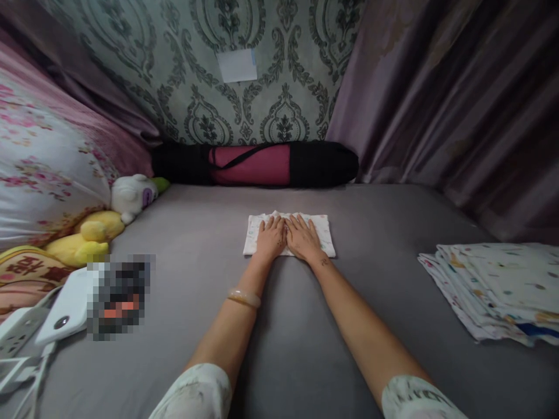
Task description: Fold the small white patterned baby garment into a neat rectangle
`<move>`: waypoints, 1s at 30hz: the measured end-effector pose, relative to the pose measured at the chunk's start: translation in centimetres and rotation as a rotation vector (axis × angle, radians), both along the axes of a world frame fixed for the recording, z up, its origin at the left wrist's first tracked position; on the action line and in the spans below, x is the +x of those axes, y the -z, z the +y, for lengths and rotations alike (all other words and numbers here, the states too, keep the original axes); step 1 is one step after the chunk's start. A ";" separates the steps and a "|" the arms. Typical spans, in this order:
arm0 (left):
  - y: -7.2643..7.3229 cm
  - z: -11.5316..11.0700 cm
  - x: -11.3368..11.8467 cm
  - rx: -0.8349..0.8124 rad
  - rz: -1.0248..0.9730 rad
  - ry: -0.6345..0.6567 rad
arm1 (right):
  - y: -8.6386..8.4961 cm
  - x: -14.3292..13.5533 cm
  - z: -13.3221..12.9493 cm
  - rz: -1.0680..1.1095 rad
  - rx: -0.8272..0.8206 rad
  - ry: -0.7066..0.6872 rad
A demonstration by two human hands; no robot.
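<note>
A small white patterned cloth [324,235], folded into a rectangle, lies flat on the grey sheet [209,233] in the middle of the view. My left hand [271,237] presses palm down on it, left of its centre, with the fingers stretched out. Beside it, my right hand [302,237] also rests flat on the cloth, fingers extended and slightly apart. The two hands are side by side, their inner edges nearly touching. Both cover the cloth's middle part, and neither grips it.
At the right lies a stack of folded patterned cloths [506,285]. A black and red bag [251,164] runs along the wall. Plush toys [131,195], a white power bank [72,302] and a power strip [20,331] are on the left. Curtains [406,93] hang on both sides.
</note>
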State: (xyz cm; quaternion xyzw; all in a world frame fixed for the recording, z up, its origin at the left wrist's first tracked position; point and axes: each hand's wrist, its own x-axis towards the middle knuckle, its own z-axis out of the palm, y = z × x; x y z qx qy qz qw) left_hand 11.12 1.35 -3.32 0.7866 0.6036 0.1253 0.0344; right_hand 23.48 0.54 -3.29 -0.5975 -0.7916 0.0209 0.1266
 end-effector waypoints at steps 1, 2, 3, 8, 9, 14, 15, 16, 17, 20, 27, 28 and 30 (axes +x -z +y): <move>-0.1 -0.1 0.0 0.004 0.001 0.000 | -0.1 0.0 -0.1 0.004 0.006 -0.001; -0.2 -0.2 0.0 0.015 0.002 0.002 | -0.2 0.0 -0.1 0.009 0.013 -0.002; -0.2 -0.3 0.0 0.034 0.000 0.003 | -0.3 0.0 -0.2 0.016 0.024 0.000; -0.2 -0.7 0.2 0.093 -0.001 -0.020 | -0.6 0.2 -0.3 0.031 0.091 0.067; -0.1 -0.7 0.2 0.068 0.009 -0.024 | -0.4 0.2 -0.3 0.027 0.081 0.078; 0.1 -0.6 0.3 -0.002 0.034 -0.029 | 0.0 0.1 -0.3 0.013 0.040 0.087; 0.0 -0.6 0.2 -0.003 0.033 -0.023 | -0.1 0.2 -0.3 0.016 0.037 0.085; 0.0 -0.6 0.2 -0.002 0.030 -0.017 | -0.2 0.2 -0.3 0.020 0.034 0.083; -0.1 -0.6 0.1 0.006 0.027 -0.017 | -0.3 0.2 -0.3 0.025 0.036 0.087; -0.1 -0.6 -0.2 0.045 0.021 -0.074 | -0.4 0.3 -0.3 0.045 0.077 0.137; 0.4 -0.4 -0.6 -0.013 0.018 -0.134 | 0.2 0.3 -0.3 0.033 0.048 0.204; 0.4 -0.4 -0.6 -0.010 0.015 -0.132 | 0.2 0.3 -0.3 0.032 0.047 0.200; 0.2 -0.5 -0.7 -0.005 0.017 -0.128 | 0.1 0.5 -0.3 0.034 0.053 0.196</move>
